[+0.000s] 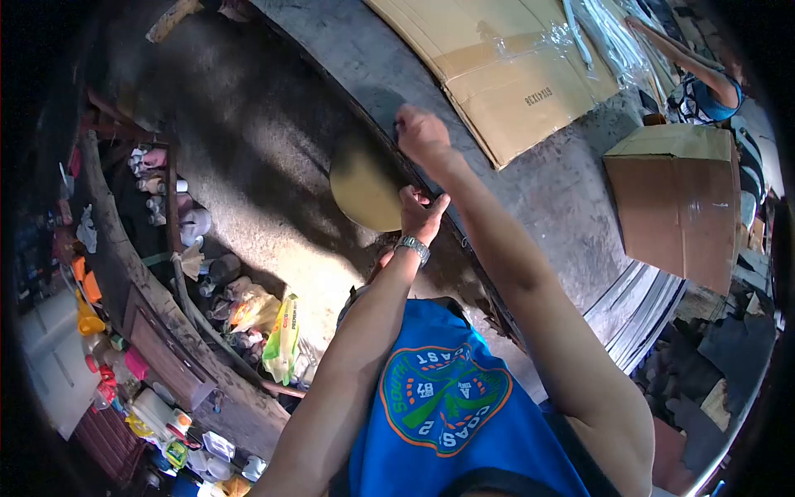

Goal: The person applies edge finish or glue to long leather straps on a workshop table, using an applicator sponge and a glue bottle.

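My right hand [424, 135] is closed in a fist above the edge of the dark table [538, 199]. Anything inside its fingers is hidden. Lower down, my left hand [422, 215], with a metal watch [412, 249] on its wrist, is at the same table edge. Its thumb stands apart from its half-curled fingers, and I can make out nothing held between them. Beside the left hand, below the tabletop, is a round tan surface [362, 186] resembling a stool seat.
A flattened cardboard sheet [513, 74] and clear plastic wrapping [613, 45] lie on the table. A cardboard box [675, 199] stands at right, near stacked dark strips [636, 311]. Another person [712, 91] is at upper right. Bags, bottles and a yellow-green packet [284, 335] clutter the left.
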{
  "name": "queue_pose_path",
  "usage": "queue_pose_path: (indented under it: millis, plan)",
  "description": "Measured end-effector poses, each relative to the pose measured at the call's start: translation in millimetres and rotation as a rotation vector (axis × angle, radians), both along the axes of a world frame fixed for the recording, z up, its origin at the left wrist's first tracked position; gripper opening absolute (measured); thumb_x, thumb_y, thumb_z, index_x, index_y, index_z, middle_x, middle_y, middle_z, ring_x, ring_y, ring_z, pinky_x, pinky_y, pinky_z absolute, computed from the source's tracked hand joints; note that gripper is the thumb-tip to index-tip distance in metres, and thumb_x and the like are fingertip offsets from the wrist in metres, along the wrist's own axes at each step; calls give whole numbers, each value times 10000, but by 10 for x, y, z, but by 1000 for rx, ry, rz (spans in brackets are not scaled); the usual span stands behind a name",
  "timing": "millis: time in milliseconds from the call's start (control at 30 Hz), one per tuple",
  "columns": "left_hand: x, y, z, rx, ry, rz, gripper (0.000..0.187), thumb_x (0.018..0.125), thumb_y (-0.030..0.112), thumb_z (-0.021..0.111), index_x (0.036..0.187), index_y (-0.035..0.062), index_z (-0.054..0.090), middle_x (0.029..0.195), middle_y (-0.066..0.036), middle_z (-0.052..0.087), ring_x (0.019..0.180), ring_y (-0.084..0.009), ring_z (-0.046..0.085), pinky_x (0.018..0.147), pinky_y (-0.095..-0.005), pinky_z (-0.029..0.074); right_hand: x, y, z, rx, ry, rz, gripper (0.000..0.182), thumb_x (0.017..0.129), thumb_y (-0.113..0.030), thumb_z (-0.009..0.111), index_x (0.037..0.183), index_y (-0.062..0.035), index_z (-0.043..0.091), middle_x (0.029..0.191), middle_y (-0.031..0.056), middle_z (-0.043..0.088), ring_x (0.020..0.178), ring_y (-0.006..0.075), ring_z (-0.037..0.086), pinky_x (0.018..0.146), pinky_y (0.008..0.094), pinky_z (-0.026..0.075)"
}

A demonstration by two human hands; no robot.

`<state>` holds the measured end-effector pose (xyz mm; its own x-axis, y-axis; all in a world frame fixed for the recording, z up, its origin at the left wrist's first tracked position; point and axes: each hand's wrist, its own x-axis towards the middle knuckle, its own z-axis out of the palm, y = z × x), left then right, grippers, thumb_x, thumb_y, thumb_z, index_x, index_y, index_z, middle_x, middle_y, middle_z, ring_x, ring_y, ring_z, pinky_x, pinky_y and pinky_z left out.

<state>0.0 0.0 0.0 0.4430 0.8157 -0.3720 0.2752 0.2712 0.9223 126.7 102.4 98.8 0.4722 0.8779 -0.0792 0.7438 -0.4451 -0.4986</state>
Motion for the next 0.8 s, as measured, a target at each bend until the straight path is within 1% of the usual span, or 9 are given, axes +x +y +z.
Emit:
queue_pose_path:
  millis: [167, 300, 367, 433, 500, 567, 667, 733, 800]
  plan:
    - [52, 59, 422, 3, 81, 10, 702, 725, 296, 859, 1181, -26, 434, 1010, -110, 538, 880, -212, 551, 808, -371, 501, 552, -942, 204, 126, -12, -283, 169, 869, -171, 601, 1012, -107, 665, 1002, 161, 702, 941, 380, 662, 814, 465, 527]
    - [23, 66, 44, 90, 133, 15, 585, 766, 260, 818, 1119, -30, 452, 948, -106, 550, 821, -186, 568, 786, -342, 509, 812, -1856, -216, 200, -48, -408, 224, 871, -158, 601, 1076, -127, 686, 956, 133, 707, 902, 371, 671, 799, 460, 532]
    - [4, 143, 150, 69, 204, -52, 664, 788, 361, 801, 1159, -68, 457, 1021, -157, 579, 898, -236, 583, 843, -388, 500, 845, -2058, -6, -220, -37, -471, 292, 882, -124, 536, 1121, -177, 695, 963, 120, 702, 925, 340, 665, 819, 438, 541]
    - [-33, 189, 169, 253, 386, -140, 854, 798, 503, 783, 1258, -133, 446, 1145, -224, 599, 1013, -320, 576, 951, -456, 466, 693, -2419, -9, 223, -282, -538, 311, 853, -142, 595, 1154, -152, 670, 1149, 114, 644, 1104, 321, 585, 925, 426, 498]
    - [-49, 255, -35, 169, 319, -138, 840, 794, 547, 775, 1244, -104, 494, 1129, -209, 603, 939, -280, 593, 806, -417, 518, 441, -2978, 419, 242, -191, -640, 357, 834, -107, 611, 1189, -117, 642, 1137, 150, 632, 1090, 359, 578, 942, 451, 481]
    - [5, 160, 251, -221, 169, -132, 669, 789, 441, 825, 1205, 60, 465, 951, -63, 596, 515, -56, 401, 363, -215, 232, 232, -3940, 349, 310, -345, -748, 390, 823, -71, 604, 1211, -108, 626, 1146, 166, 623, 1094, 377, 569, 933, 473, 476]
    - [128, -191, 556, -178, 255, -128, 845, 747, 438, 855, 1290, 32, 351, 1040, -87, 595, 581, -93, 487, 390, -229, 300, -15, -5780, 273, -110, -615, -905, 454, 813, -71, 601, 1264, -125, 610, 1194, 165, 618, 1079, 372, 578, 881, 482, 480]
    - [161, -361, 725, -191, 332, -217, 1104, 693, 473, 879, 1409, -11, 193, 1170, -152, 556, 647, -122, 517, 420, -243, 356, -76, -6860, 291, -574, -475, -1280, 553, 802, -354, 706, 1306, -165, 577, 1333, 169, 552, 1244, 386, 503, 1015, 559, 399]
    - [200, -425, 619, -205, 385, -259, 1364, 639, 509, 903, 1528, -53, 35, 1300, -217, 518, 713, -152, 546, 450, -257, 412, -117, -7791, -172, -486, -737, -1427, 671, 815, -565, 691, 1352, -186, 556, 1298, 244, 560, 1240, 452, 505, 960, 582, 458]
